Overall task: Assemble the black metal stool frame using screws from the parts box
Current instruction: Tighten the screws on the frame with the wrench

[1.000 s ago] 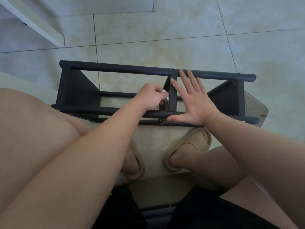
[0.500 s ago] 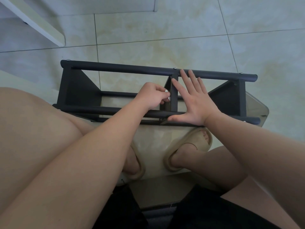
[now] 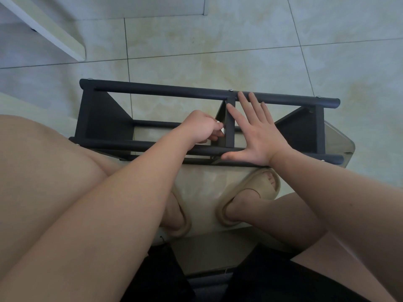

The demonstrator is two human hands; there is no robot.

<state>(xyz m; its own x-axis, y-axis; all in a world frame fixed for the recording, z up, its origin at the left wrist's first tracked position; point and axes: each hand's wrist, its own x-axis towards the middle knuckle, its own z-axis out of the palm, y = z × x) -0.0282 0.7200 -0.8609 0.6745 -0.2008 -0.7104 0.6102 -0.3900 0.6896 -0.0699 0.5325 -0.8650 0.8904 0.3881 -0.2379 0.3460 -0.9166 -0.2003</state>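
White little bit [image 3: 220, 129] is getting pinched in the curled fingers [image 3: 214, 127] of the left hand [image 3: 201, 127], right up against the middle upright [image 3: 230, 127] of the black metal stool frame [image 3: 102, 120]. It's too small for me to tell what it actually is. The right hand [image 3: 257, 138] is lying flat and wide open just on the other side of that upright. Its fingers [image 3: 254, 105] are straight and spread, tips reaching up to the far rail [image 3: 152, 92], thumb lying along the near rail [image 3: 130, 144], not gripping anything.

The frame is sitting on the tiled floor [image 3: 218, 40], right in front of the person's knees, with both arms reaching over to it. Small silvery screw heads [image 3: 230, 90] are showing along the top of the far rail. A pale flat sheet [image 3: 337, 140] is sticking out from under the frame's right end. Feet in beige slippers [image 3: 250, 192] are planted just this side of the frame. A white furniture edge [image 3: 54, 33] is cutting across the top left corner.
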